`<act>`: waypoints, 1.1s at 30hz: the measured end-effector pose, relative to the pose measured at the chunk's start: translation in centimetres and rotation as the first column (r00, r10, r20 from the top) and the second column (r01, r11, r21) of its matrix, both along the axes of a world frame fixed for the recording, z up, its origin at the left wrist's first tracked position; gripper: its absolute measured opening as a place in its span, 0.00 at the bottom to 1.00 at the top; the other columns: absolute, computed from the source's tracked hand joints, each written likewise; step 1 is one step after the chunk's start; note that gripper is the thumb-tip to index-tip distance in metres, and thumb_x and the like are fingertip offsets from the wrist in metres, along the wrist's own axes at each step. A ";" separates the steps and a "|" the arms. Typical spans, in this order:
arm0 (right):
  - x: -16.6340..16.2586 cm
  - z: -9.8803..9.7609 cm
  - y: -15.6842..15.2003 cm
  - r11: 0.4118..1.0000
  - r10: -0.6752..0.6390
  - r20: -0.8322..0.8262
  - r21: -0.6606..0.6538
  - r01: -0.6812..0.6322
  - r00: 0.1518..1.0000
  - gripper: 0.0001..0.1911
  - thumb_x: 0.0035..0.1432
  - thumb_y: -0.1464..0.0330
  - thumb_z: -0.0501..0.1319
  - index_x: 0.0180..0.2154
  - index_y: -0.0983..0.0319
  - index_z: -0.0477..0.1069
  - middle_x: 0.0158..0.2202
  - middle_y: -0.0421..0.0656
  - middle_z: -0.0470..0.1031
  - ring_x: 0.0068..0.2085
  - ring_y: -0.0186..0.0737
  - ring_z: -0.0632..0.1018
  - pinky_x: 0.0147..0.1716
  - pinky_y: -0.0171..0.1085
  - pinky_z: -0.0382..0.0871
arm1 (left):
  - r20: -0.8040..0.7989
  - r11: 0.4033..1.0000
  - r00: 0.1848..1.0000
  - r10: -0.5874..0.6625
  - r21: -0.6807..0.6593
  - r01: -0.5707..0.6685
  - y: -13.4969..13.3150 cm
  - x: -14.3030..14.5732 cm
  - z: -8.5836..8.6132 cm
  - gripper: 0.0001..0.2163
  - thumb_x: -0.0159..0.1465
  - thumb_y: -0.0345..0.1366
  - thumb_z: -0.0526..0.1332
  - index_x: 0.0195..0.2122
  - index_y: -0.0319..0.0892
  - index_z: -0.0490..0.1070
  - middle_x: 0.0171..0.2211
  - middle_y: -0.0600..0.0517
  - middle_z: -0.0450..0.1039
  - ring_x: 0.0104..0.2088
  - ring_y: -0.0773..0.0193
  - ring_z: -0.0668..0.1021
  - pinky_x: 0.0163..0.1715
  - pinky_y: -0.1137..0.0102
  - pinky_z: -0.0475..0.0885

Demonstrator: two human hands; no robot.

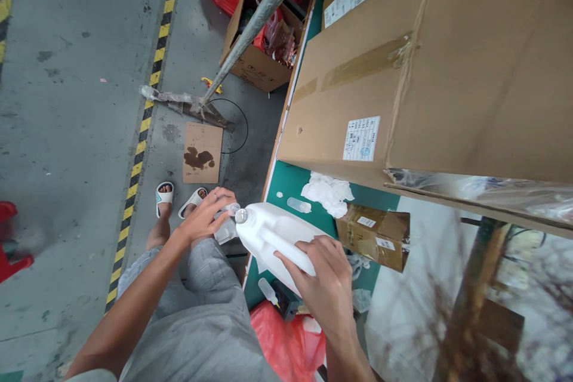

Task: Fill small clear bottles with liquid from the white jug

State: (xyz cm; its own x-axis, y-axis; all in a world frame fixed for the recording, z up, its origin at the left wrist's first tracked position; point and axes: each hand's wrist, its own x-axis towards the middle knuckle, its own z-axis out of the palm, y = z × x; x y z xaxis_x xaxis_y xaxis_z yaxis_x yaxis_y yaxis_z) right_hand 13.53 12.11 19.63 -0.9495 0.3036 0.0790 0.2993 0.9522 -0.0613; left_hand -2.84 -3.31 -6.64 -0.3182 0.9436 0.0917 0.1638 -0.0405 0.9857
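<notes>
My right hand (322, 274) is wrapped round the handle of a large white plastic jug (273, 221), which is tilted onto its side over the table edge. Its open mouth points left, toward my left hand (210, 215). The left fingers are closed on a small clear plastic bottle (227, 231), held right at the jug's mouth. Fingers partly cover it, so I cannot tell whether liquid is running. On the green tabletop (286, 176) near the jug lie another small clear bottle (298, 205), a small white cap (279, 194) and a crumpled white cloth (329, 193).
A big cardboard box (349, 83) fills the table's far side, with a smaller taped box (373, 236) beside it. A red plastic bag (290, 340) lies near my body. A metal pole (259, 21) and stained cardboard sheet (202, 155) are on the floor side.
</notes>
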 end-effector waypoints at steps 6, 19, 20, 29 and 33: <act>0.0 0.2 -0.1 1.000 0.007 0.003 -0.003 -0.007 1.000 0.13 0.80 0.59 0.67 0.41 0.58 0.73 0.30 0.37 0.77 0.33 0.40 0.75 0.39 0.42 0.73 | -0.009 1.000 1.000 -0.001 0.009 0.001 0.0 0.0 -0.2 0.21 0.85 0.51 0.48 0.60 0.47 0.76 0.59 0.37 0.79 0.59 0.44 0.80 0.66 0.50 0.75; 0.3 -0.1 -0.1 1.000 0.001 -0.008 -0.005 -0.001 1.000 0.13 0.79 0.58 0.68 0.42 0.57 0.72 0.30 0.36 0.78 0.33 0.41 0.76 0.39 0.44 0.75 | 0.019 0.999 1.000 -0.010 -0.049 0.011 -0.2 0.1 -0.2 0.23 0.84 0.56 0.49 0.62 0.47 0.74 0.59 0.37 0.79 0.60 0.41 0.80 0.65 0.48 0.76; 0.3 0.0 -0.1 1.000 0.002 -0.011 -0.007 -0.002 1.000 0.13 0.78 0.58 0.69 0.42 0.57 0.72 0.30 0.36 0.78 0.32 0.41 0.76 0.39 0.44 0.75 | 0.023 0.999 1.000 -0.011 -0.052 0.012 -0.2 0.1 -0.1 0.22 0.84 0.55 0.50 0.63 0.47 0.74 0.59 0.36 0.79 0.60 0.40 0.80 0.65 0.47 0.76; 0.3 -0.1 -0.2 1.000 0.006 -0.017 -0.006 -0.006 1.000 0.12 0.78 0.59 0.69 0.42 0.57 0.72 0.30 0.37 0.76 0.33 0.41 0.77 0.39 0.44 0.75 | 0.064 0.992 0.998 -0.008 -0.127 0.016 -0.3 0.2 -0.1 0.20 0.82 0.51 0.55 0.66 0.49 0.74 0.59 0.37 0.80 0.58 0.39 0.81 0.65 0.45 0.76; 0.3 0.1 -0.2 1.000 0.006 0.000 -0.010 -0.006 1.000 0.12 0.79 0.60 0.68 0.42 0.58 0.72 0.30 0.36 0.76 0.33 0.40 0.76 0.40 0.43 0.75 | 0.076 0.990 0.997 -0.002 -0.139 0.012 -0.4 0.2 -0.2 0.20 0.82 0.51 0.55 0.67 0.49 0.72 0.60 0.37 0.80 0.58 0.39 0.81 0.65 0.45 0.76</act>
